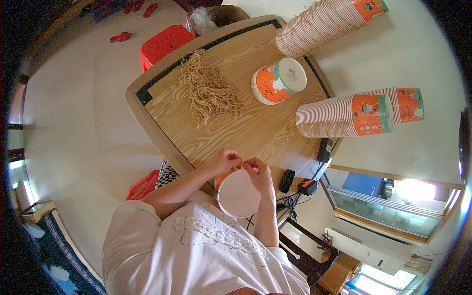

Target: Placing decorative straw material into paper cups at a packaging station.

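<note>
Wood-grain table [164,110]: hands [259,177] close together at edge of tub [238,195], elbows bent (can't tell grip).

Pale floor [88,113] is stretching left; white wall [423,54] is rising right. Red stool [166,45] is standing beside the wood-grain table [169,110]. Window [378,285] is glaring white, lower right.

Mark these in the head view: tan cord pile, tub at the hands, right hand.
Cord pile [209,91]: head view, middle of the tangle.
Tub [239,194]: head view, its pale round end.
Right hand [259,173]: head view, back of the hand.
</note>
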A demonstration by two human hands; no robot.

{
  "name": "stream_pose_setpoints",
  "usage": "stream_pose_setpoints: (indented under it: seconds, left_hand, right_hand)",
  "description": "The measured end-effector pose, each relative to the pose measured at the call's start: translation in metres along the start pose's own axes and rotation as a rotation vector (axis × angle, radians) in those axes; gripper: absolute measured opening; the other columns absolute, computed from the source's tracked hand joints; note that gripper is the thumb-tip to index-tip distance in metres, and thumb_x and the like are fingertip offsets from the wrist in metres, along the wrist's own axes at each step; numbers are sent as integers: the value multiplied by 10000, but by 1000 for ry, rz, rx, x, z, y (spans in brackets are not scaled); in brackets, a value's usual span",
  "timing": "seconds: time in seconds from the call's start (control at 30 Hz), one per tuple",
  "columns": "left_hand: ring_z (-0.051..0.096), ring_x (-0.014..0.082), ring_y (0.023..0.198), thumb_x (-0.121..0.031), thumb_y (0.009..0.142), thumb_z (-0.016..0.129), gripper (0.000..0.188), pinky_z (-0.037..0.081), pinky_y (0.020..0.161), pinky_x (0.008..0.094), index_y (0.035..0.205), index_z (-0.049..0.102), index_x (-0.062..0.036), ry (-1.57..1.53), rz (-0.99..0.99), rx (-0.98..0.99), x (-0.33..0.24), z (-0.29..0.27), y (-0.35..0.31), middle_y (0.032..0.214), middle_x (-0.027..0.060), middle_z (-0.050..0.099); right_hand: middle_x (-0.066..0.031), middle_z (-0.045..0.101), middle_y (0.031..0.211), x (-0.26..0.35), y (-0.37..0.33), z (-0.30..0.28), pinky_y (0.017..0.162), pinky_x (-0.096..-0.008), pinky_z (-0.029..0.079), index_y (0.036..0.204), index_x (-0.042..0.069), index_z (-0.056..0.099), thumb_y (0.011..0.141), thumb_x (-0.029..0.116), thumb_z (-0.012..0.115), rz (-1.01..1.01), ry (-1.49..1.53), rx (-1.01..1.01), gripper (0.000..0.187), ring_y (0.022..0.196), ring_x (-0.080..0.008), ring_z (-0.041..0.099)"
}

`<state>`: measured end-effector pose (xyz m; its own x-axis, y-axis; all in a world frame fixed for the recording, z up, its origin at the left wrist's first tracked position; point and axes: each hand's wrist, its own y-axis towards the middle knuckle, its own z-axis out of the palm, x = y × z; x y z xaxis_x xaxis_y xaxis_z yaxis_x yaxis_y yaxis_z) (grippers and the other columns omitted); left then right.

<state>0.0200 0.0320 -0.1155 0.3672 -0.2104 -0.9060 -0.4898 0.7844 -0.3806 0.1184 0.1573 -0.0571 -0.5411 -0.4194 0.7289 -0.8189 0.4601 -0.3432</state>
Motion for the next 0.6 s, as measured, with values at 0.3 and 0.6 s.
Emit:
stream_pose_setpoints:
  seconds: [0.3,0.6]
  left_hand:
    - [598,117,690,-132,779,595,146,492,613,258,836,605,3,-133,-7,23,6,-3,3,766,77,635]
    - [613,150,702,-180,726,635,208,494,662,283,852,616,-15,164,145,41,-15,0,-6,753,92,639]
  right_hand:
    - [-72,623,749,-4,3,-6,647,-274,445,841,14,625,779,172,581,37,-55,98,176,703,-129,561]
    - [-129,625,806,-7,3,-7,673,-322,461,855,25,631,792,192,585,63,-55,106,185,758,-219,595]
